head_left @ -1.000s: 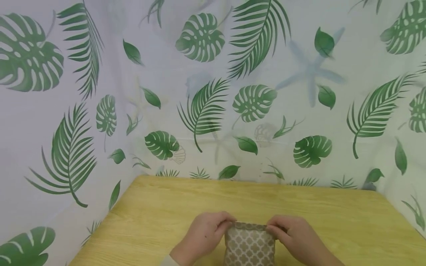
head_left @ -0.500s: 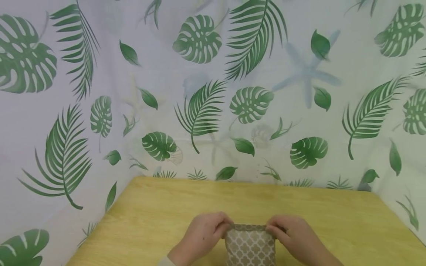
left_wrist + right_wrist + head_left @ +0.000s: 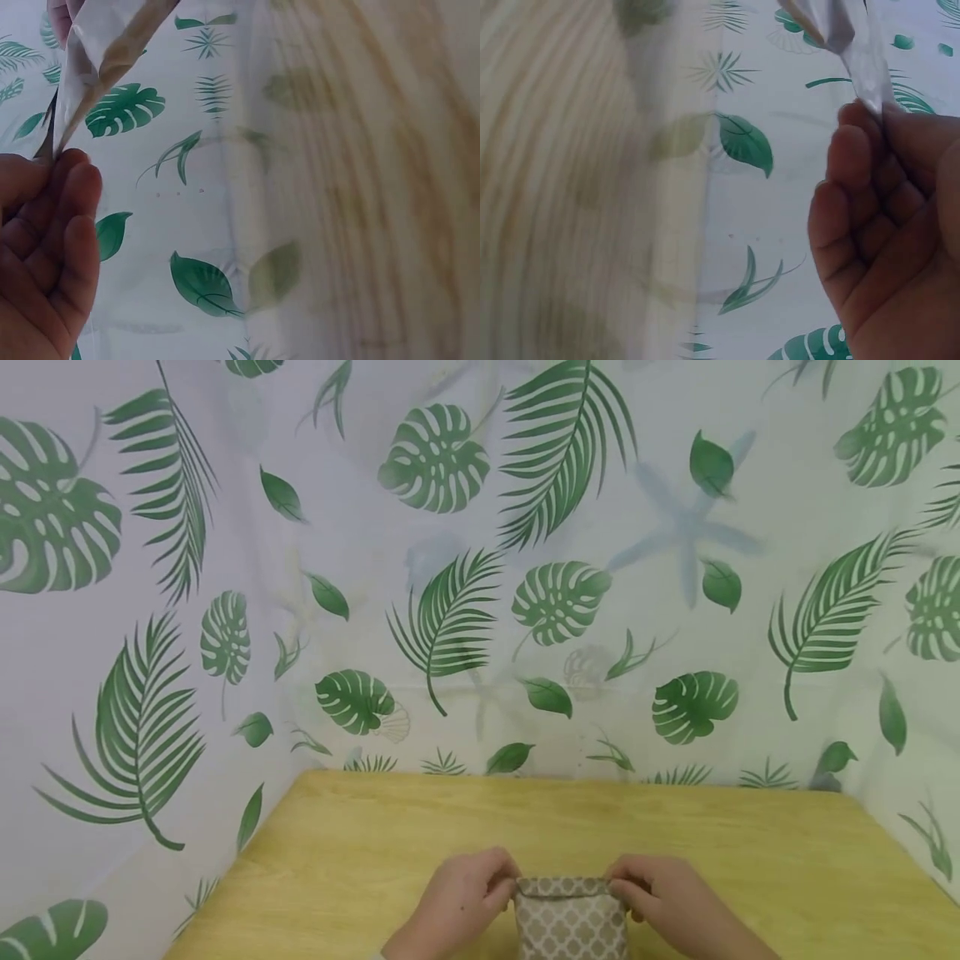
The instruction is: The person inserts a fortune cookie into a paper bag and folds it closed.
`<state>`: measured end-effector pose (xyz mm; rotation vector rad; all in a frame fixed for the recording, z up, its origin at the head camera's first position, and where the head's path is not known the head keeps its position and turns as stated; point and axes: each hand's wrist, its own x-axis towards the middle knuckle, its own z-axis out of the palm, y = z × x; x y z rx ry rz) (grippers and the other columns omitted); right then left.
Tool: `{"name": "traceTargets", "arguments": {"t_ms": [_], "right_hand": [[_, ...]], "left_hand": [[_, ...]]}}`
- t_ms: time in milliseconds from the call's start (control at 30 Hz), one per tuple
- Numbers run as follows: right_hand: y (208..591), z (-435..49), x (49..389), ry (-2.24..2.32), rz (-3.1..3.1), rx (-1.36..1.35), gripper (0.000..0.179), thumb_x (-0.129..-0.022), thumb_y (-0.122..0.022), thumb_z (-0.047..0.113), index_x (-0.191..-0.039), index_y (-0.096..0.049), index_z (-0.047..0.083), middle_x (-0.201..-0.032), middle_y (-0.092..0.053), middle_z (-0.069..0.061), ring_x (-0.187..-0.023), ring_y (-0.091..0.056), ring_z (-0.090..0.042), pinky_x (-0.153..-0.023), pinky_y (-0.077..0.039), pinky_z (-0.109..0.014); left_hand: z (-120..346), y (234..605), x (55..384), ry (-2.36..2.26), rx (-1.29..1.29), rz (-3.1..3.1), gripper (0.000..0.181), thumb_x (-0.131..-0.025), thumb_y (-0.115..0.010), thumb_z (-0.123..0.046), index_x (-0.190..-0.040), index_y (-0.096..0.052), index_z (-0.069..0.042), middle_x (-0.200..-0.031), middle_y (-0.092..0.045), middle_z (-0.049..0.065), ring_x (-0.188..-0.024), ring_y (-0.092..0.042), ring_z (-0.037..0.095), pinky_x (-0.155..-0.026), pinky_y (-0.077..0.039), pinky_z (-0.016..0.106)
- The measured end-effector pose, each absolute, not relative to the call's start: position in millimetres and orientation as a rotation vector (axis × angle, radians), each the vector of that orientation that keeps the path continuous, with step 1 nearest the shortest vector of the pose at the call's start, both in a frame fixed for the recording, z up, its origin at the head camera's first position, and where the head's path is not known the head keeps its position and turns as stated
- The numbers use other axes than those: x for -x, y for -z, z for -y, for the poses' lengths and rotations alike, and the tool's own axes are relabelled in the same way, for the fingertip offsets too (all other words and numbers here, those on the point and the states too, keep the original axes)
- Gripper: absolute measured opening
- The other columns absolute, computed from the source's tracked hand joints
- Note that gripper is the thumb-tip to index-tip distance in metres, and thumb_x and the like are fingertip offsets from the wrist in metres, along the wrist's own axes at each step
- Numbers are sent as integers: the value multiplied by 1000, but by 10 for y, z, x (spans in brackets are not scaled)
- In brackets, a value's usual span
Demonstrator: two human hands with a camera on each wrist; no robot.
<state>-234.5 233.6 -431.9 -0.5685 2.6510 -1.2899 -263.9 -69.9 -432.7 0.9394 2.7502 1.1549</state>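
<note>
A small beige pouch (image 3: 572, 928) with a white lattice pattern stands at the bottom middle of the head view, its lower part cut off by the frame. Its top edge forms a band with a dark line beneath. My left hand (image 3: 467, 893) pinches the band's left corner between thumb and fingers. At the opposite corner, my right hand (image 3: 671, 897) pinches likewise. Both wrist views show a pale, shiny side of the pouch (image 3: 101, 64) running into the fingertips. The other fingers of the right hand (image 3: 881, 232) are loosely curled.
A yellow wood-grain table (image 3: 360, 827) lies under the hands. Behind it and along both sides hangs a white curtain (image 3: 480, 718) printed with green leaves and faint starfish. The table's far edge meets the back curtain.
The pouch's top band, darker before, now shows its pattern brightly, with a dark line below it. Both hands and the pouch sit slightly lower in view. The head view has shifted a little.
</note>
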Motion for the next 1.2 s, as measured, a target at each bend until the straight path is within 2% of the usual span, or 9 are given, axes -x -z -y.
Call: {"name": "traceTargets", "arguments": {"t_ms": [200, 333, 667, 967, 1200], "right_hand": [[4446, -2349, 2518, 1125, -2659, 572, 16, -102, -62, 27, -94, -71, 17, -78, -64, 5, -66, -57, -13, -60, -48, -31], [4565, -2351, 2645, 1036, -2611, 642, 18, -100, -64, 25, -84, -69, 20, -71, -61, 7, -62, -53, -9, -61, -45, -30], [4706, -2264, 2811, 930, -2670, 523, 20, -97, -68, 24, -79, -63, 18, -69, -57, 4, -60, -51, -13, -57, -43, -31], [4778, -2294, 2936, 1012, -2629, 507, 18, -98, -67, 23, -83, -62, 14, -72, -58, 0, -59, -53, -16, -53, -45, -31], [4784, -2318, 2909, 1090, -2622, 507, 13, -99, -67, 25, -100, -64, 12, -76, -60, -3, -62, -58, -19, -53, -48, -32]], "left_hand": [[656, 4442, 2833, -881, -1030, -2792, 10, -101, -63, -19, -94, -69, -22, -79, -63, -20, -66, -54, -4, -60, -48, 20], [627, 4518, 2980, -668, -1026, -2790, 10, -100, -66, -22, -90, -68, -24, -79, -61, -19, -72, -56, -2, -69, -51, 23], [580, 4549, 3181, -494, -934, -2744, 6, -97, -68, -21, -92, -71, -22, -87, -66, -15, -83, -62, 4, -80, -53, 29], [515, 4596, 3307, -414, -851, -2767, 4, -95, -69, -22, -95, -73, -21, -91, -69, -12, -88, -64, 8, -86, -53, 32], [552, 4593, 3285, -492, -819, -2777, 11, -96, -67, -24, -105, -73, -21, -93, -68, -10, -88, -63, 10, -84, -54, 36]]}}
